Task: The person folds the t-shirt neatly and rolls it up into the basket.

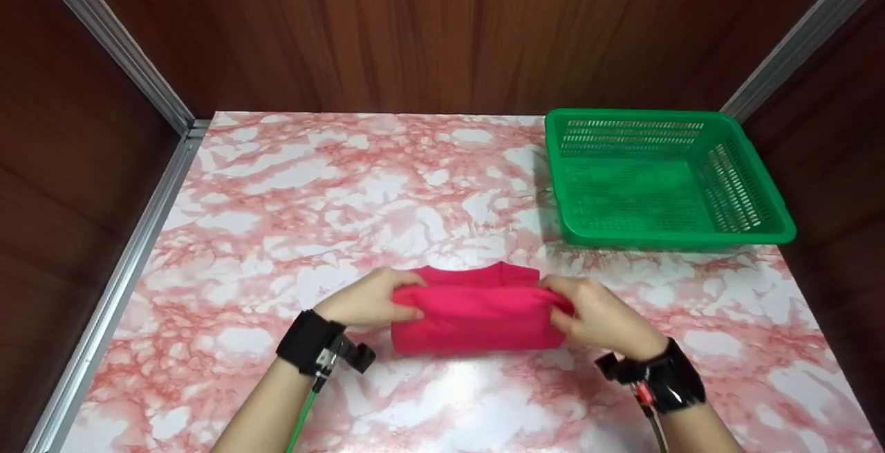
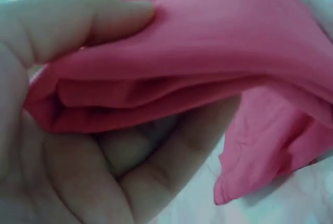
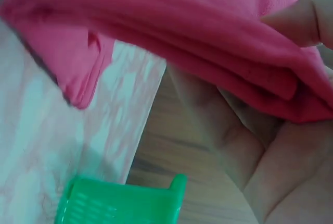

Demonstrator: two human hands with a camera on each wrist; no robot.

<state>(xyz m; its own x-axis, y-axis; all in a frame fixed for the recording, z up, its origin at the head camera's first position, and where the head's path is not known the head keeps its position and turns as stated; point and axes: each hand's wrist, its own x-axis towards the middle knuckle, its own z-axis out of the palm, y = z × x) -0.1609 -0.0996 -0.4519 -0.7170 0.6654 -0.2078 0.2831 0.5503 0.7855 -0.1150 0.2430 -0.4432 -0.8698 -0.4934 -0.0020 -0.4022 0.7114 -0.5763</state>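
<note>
A bright pink T-shirt, folded into layers, is in front of me, a curved neckline along its far edge. My left hand pinches the left end of its folded part, thumb on top and fingers underneath. At the opposite end my right hand grips the same fold between thumb and fingers. Both wrist views show the stacked layers of the T-shirt held above the tabletop, while another part of the cloth hangs lower behind.
A green plastic basket with slotted walls stands at the back right of the marbled red and white table. Dark wood panels rise behind and at both sides, with metal rails at the corners.
</note>
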